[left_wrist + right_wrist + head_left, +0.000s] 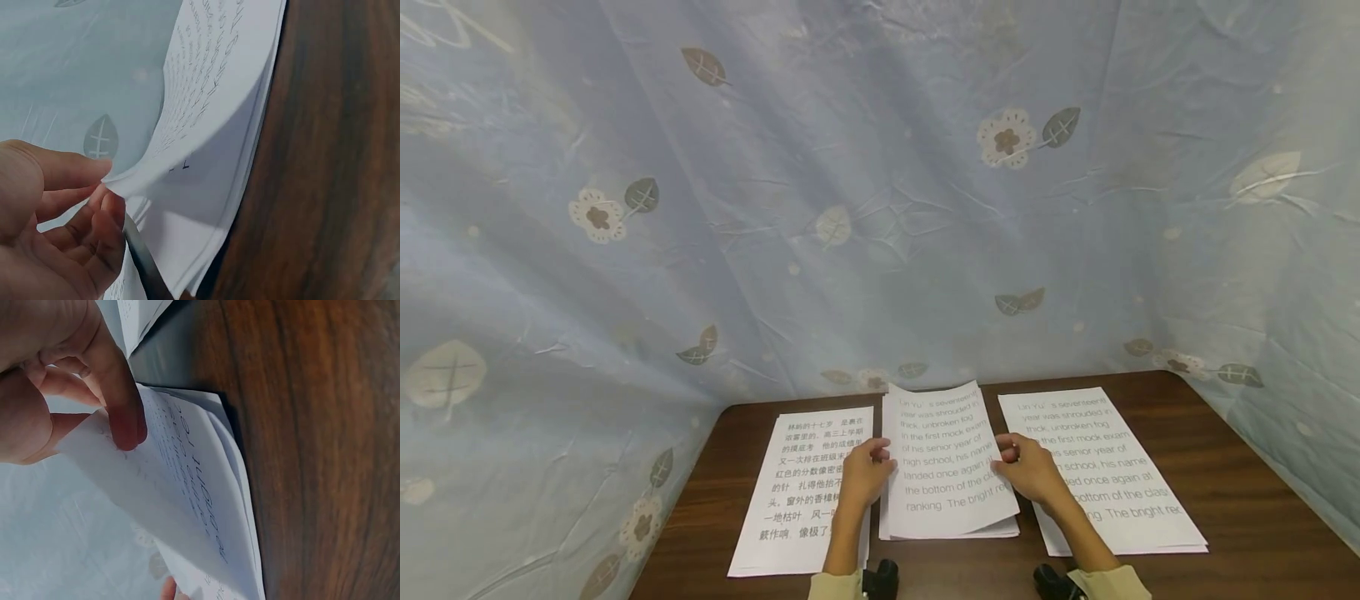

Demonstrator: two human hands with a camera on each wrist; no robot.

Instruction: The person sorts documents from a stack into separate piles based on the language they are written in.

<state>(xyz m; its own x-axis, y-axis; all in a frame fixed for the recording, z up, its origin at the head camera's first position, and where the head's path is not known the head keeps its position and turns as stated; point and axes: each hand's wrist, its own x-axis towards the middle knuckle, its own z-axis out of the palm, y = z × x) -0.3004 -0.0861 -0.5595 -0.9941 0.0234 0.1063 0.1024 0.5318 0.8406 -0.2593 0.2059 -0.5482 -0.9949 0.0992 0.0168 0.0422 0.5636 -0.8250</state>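
Observation:
A printed sheet of paper [943, 458] with large English text is held bowed between both hands, over the middle paper stack [1003, 528]. At its left edge, my left hand [867, 475] pinches it between thumb and fingers; the left wrist view shows the sheet [219, 94] curving up from the pages below. My right hand [1030, 469] pinches the opposite edge. In the right wrist view, the thumb of the right hand [87, 369] presses on the text side of the raised sheet [150, 487]. Part of the stack underneath is hidden by the sheet.
To the left lies a stack of pages with Chinese text [808, 492], and to the right a stack with English text [1120, 492]; my forearms overlap both. All rest on a dark wooden table [715, 475]. A leaf-patterned cloth [895, 250] hangs behind the table and at its sides.

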